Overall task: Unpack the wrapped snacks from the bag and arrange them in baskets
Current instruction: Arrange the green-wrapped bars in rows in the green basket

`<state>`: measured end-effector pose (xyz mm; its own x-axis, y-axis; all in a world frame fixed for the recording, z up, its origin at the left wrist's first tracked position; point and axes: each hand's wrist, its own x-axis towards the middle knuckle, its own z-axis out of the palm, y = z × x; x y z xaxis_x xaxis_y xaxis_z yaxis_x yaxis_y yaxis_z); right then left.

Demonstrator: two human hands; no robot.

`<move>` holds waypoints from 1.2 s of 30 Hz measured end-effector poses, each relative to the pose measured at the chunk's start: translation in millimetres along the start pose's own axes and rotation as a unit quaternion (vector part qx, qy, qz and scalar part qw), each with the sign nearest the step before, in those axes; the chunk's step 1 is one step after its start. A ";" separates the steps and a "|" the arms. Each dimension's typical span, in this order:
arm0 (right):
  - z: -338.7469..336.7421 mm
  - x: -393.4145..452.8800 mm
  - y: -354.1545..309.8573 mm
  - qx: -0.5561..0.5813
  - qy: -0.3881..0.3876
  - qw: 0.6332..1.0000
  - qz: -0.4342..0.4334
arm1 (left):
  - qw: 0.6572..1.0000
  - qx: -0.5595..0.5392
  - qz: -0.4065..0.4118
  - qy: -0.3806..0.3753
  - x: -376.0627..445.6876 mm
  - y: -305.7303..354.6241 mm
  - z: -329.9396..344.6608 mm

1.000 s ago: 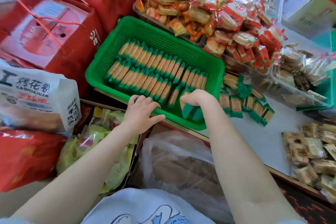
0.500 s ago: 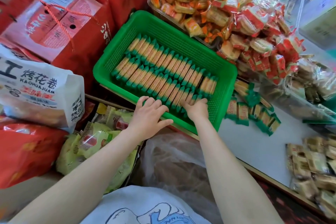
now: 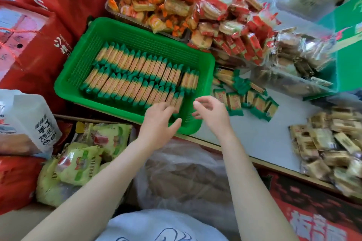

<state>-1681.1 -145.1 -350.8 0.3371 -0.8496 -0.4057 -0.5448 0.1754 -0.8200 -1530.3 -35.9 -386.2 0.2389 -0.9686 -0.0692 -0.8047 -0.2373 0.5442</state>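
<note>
- The left hand [image 3: 156, 121] is laid over the near rim of the green basket [image 3: 78, 68], fingers fairly straight and resting on the end packs of the near row; nothing looks gripped. That row end is best held steady so the packs stay on edge while more get slotted in.
- Two rows of green-edged snack packs [image 3: 137, 76] are stood up in the basket, just beyond the left hand's fingertips. Roughly twenty per row can be guessed, but the picture is too blurry for an exact count. A gap is left at the row ends, so there's room to fill.
- The right hand [image 3: 211, 113] is held loosely open just right of the basket corner, nothing in it.
- The loose packs [image 3: 246, 100] on the table are found just right of and beyond that hand, ten or so, some overlapping. A few should probably be picked up together, all turned the same way.
- One basket is being filled.
</note>
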 end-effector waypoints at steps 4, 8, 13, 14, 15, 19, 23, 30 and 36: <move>-80.6 -10.8 40.9 0.053 0.104 0.993 0.026 | 0.986 -0.071 0.109 0.104 14.3 93.1 51.8; -145.7 -1.1 110.5 0.049 0.189 0.969 0.149 | 0.993 -0.059 0.094 -0.028 34.2 143.9 123.3; -196.1 31.7 174.0 0.045 0.221 0.950 0.218 | 0.974 0.148 -0.092 -0.147 42.0 115.2 199.3; -202.6 39.7 181.9 0.038 0.224 0.948 0.221 | 0.972 0.154 -0.103 -0.147 43.0 111.8 205.7; -207.2 48.0 187.3 0.032 0.226 0.947 0.225 | 0.971 0.153 -0.114 -0.141 44.9 110.6 210.4; -210.9 89.0 197.4 0.000 0.230 0.948 0.219 | 0.970 0.153 -0.156 -0.109 56.6 114.5 222.1; -209.6 125.3 200.2 -0.025 0.275 0.926 0.259 | 0.969 0.159 -0.168 -0.086 59.9 116.6 222.3; -215.4 123.7 200.4 -0.032 0.225 0.924 0.309 | 0.959 0.168 -0.196 -0.115 63.3 119.6 220.7; -222.9 91.1 190.2 0.239 0.227 0.907 0.260 | 0.952 0.177 -0.202 -0.146 66.3 122.2 216.7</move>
<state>-1925.1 -300.0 -453.8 -0.2802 -0.6876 -0.6698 -0.1068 0.7158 -0.6901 -1730.6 -145.2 -505.5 0.4475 -0.7607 -0.4701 -0.8245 -0.5546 0.1125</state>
